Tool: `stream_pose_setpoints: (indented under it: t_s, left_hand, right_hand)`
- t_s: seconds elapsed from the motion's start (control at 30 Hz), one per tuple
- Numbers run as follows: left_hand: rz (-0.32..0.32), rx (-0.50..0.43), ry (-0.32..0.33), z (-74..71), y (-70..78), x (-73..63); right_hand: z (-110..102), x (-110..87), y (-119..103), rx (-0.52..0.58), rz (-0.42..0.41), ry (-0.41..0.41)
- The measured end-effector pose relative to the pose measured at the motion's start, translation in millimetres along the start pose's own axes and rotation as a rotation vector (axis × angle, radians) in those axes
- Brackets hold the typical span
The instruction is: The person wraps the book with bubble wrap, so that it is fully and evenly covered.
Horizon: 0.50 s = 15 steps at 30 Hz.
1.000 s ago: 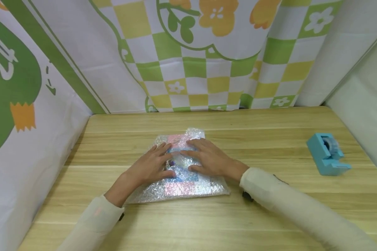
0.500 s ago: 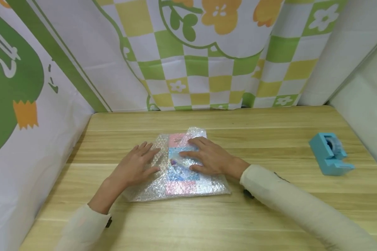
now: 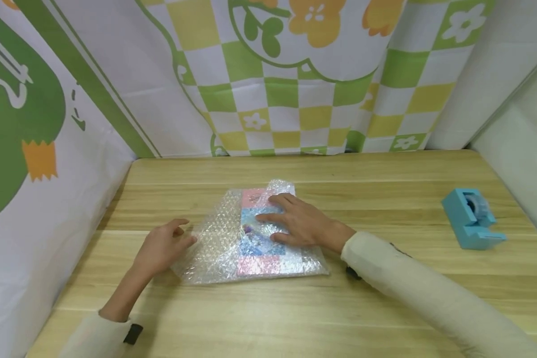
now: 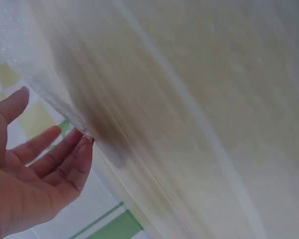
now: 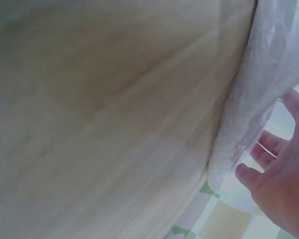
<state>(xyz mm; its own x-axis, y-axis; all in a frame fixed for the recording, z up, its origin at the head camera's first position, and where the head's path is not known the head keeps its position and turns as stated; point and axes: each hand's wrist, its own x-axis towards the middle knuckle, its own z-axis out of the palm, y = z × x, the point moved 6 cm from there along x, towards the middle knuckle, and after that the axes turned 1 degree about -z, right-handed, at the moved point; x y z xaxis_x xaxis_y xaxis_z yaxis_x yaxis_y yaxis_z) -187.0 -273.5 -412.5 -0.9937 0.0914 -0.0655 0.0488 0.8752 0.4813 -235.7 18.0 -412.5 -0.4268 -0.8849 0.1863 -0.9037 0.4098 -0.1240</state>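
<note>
A sheet of bubble wrap lies on the table, its right part folded over a flat rectangular item with a pink and blue print. My right hand rests with spread fingers on the wrapped item. Beside the left edge of the wrap is my left hand, its thumb apart from its loosely bent fingers. In the left wrist view, the fingertips are right at the wrap's edge. The right wrist view catches the right hand against the thick folded side of the bubble wrap.
A blue tape dispenser with a roll of clear tape stands on the right side of the wooden table. Behind the table hangs a green, yellow and white checked curtain. Pale panels border the left and right sides.
My left hand has slid left off the wrapped item to the wrap's left edge, uncovering the left part of the bubble wrap. The right hand stays in place on the item.
</note>
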Motion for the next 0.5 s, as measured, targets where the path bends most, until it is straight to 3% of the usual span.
stream_pose_setpoints:
  t_s: [0.33,0.5]
  left_hand:
    - [-0.178,-0.121,-0.163,3.2,-11.7,-4.1]
    - [-0.224,-0.192,-0.18,6.8,-18.7,-6.9]
  right_hand:
    - [0.2,-0.1,0.2,0.004,0.001,-0.02]
    - [1.2,0.1,1.6,0.012,-0.003,-0.015]
